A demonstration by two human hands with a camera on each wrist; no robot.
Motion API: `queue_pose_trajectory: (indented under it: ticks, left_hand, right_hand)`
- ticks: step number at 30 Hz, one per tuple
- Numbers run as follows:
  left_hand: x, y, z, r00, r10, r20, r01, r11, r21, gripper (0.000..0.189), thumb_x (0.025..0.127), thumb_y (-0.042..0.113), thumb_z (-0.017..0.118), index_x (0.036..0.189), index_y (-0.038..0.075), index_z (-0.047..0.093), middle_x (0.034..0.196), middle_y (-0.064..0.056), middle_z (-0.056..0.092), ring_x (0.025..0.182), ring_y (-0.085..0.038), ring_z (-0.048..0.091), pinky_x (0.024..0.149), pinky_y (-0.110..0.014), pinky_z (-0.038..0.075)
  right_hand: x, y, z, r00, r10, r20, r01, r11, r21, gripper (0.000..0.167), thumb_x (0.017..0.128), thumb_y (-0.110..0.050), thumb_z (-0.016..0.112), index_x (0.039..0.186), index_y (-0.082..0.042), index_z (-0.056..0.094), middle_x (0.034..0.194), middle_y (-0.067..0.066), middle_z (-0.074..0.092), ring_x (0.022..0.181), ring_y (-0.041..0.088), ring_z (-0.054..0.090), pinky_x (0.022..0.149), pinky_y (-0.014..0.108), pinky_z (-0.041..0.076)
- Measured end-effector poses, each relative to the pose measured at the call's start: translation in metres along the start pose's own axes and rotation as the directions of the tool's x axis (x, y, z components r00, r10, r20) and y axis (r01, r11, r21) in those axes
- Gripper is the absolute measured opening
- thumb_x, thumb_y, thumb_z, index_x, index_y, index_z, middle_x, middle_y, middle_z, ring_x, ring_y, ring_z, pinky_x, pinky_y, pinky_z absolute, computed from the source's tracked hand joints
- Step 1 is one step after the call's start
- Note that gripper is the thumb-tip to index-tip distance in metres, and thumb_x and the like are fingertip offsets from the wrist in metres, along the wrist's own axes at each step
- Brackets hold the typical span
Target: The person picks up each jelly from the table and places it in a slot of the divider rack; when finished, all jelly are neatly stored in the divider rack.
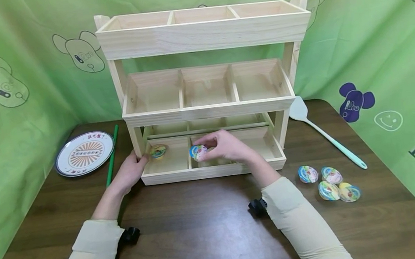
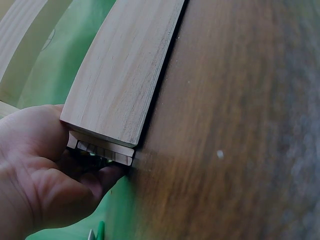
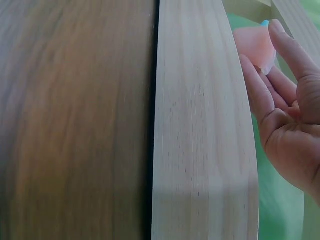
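Observation:
A wooden three-tier shelf rack [image 1: 209, 112] stands at the middle of the table. My right hand [image 1: 230, 145] pinches a small jelly cup [image 1: 198, 152] between thumb and fingers, over the middle compartment of the bottom tier. Its lid is printed and colourful; in the right wrist view the cup's pink body [image 3: 252, 44] shows behind the front board. Another jelly cup [image 1: 158, 151], yellowish, lies in the bottom tier's left compartment. My left hand [image 1: 129, 174] grips the left end of that tier, thumb near the inner side; in the left wrist view its fingers partly disappear behind the board end.
Several jelly cups [image 1: 329, 190] lie grouped on the right of the table. Behind them rests a pale turquoise spatula [image 1: 332, 140]. A printed plate [image 1: 85, 154] and a green stick [image 1: 111, 156] are at the left. Green printed cloth [image 1: 29, 21] surrounds the table.

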State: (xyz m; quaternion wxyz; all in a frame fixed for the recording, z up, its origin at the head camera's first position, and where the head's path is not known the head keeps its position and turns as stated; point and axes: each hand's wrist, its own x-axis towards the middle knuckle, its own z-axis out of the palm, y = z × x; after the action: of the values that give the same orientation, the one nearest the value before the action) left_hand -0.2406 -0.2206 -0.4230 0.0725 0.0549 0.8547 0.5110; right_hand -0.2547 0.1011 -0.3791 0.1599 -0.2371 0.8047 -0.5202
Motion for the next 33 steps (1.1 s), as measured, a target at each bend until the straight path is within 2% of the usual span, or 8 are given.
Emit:
queue_pose_trajectory:
  ticks: [4, 8, 16, 20, 25, 30, 33]
  left_hand:
    - [0.001, -0.001, -0.001, 1.000, 0.005, -0.008, -0.005, 1.000, -0.004, 0.057, 0.108, 0.018, 0.041, 0.151, -0.014, 0.023, 0.150, -0.037, 0.036, 0.139, -0.042, 0.034, 0.115, -0.057, 0.028]
    - [0.002, -0.003, -0.001, 1.000, 0.008, -0.007, -0.008, 1.000, -0.008, 0.057, 0.108, 0.018, 0.041, 0.152, -0.014, 0.022, 0.149, -0.037, 0.037, 0.139, -0.043, 0.035, 0.114, -0.058, 0.029]
    - [0.001, -0.003, -0.001, 1.000, 0.004, -0.005, -0.004, 1.000, -0.002, 0.058, 0.108, 0.018, 0.041, 0.152, -0.013, 0.022, 0.149, -0.037, 0.037, 0.140, -0.045, 0.035, 0.114, -0.058, 0.029]
    - [0.001, -0.002, -0.001, 1.000, 0.009, -0.009, -0.009, 1.000, 0.008, 0.057, 0.107, 0.018, 0.042, 0.152, -0.013, 0.023, 0.149, -0.037, 0.038, 0.139, -0.045, 0.037, 0.113, -0.058, 0.030]
    - [0.000, 0.000, -0.001, 1.000, 0.002, -0.007, -0.002, 1.000, 0.003, 0.058, 0.107, 0.018, 0.042, 0.152, -0.013, 0.023, 0.148, -0.037, 0.038, 0.138, -0.045, 0.038, 0.113, -0.057, 0.031]
    - [0.000, 0.000, 0.000, 1.000, -0.003, -0.006, 0.003, 1.000, -0.002, 0.059, 0.107, 0.019, 0.042, 0.153, -0.013, 0.022, 0.149, -0.037, 0.039, 0.138, -0.045, 0.038, 0.113, -0.057, 0.031]
    - [0.001, -0.001, 0.001, 1.000, 0.013, -0.013, -0.013, 1.000, -0.005, 0.057, 0.107, 0.018, 0.042, 0.152, -0.013, 0.024, 0.148, -0.036, 0.039, 0.138, -0.044, 0.038, 0.113, -0.058, 0.030]
  right_hand:
    - [0.006, -0.003, 0.006, 1.000, -0.007, -0.007, 0.007, 1.000, -0.015, 0.048, 0.079, -0.019, 0.088, 0.124, -0.012, 0.073, 0.100, 0.004, 0.075, 0.093, 0.025, 0.069, 0.075, 0.031, 0.057]
    - [0.011, -0.004, 0.012, 1.000, -0.010, -0.004, 0.010, 1.000, 0.013, 0.048, 0.079, -0.019, 0.088, 0.124, -0.010, 0.072, 0.103, 0.004, 0.075, 0.096, 0.026, 0.069, 0.079, 0.031, 0.057]
    - [0.021, -0.004, 0.024, 1.000, -0.010, -0.013, 0.010, 0.998, 0.060, 0.049, 0.080, -0.010, 0.086, 0.126, -0.005, 0.070, 0.099, 0.007, 0.074, 0.090, 0.021, 0.070, 0.078, 0.035, 0.058]
    - [0.025, -0.004, 0.027, 1.000, -0.006, -0.022, 0.007, 0.999, 0.046, 0.049, 0.080, -0.010, 0.086, 0.126, -0.005, 0.069, 0.096, 0.006, 0.074, 0.087, 0.019, 0.069, 0.077, 0.039, 0.057]
    - [0.029, -0.008, 0.031, 1.000, -0.024, -0.018, 0.024, 0.999, 0.021, 0.049, 0.080, -0.013, 0.087, 0.126, -0.006, 0.070, 0.095, 0.005, 0.074, 0.086, 0.019, 0.068, 0.074, 0.036, 0.056]
    - [0.034, -0.009, 0.037, 0.999, -0.035, 0.009, 0.035, 0.999, 0.031, 0.050, 0.081, -0.014, 0.086, 0.126, -0.005, 0.069, 0.095, 0.005, 0.074, 0.086, 0.018, 0.069, 0.077, 0.041, 0.057]
    - [0.036, -0.010, 0.039, 0.999, -0.035, 0.015, 0.035, 0.999, 0.011, 0.049, 0.081, -0.015, 0.086, 0.126, -0.005, 0.069, 0.095, 0.005, 0.074, 0.087, 0.018, 0.069, 0.078, 0.039, 0.056]
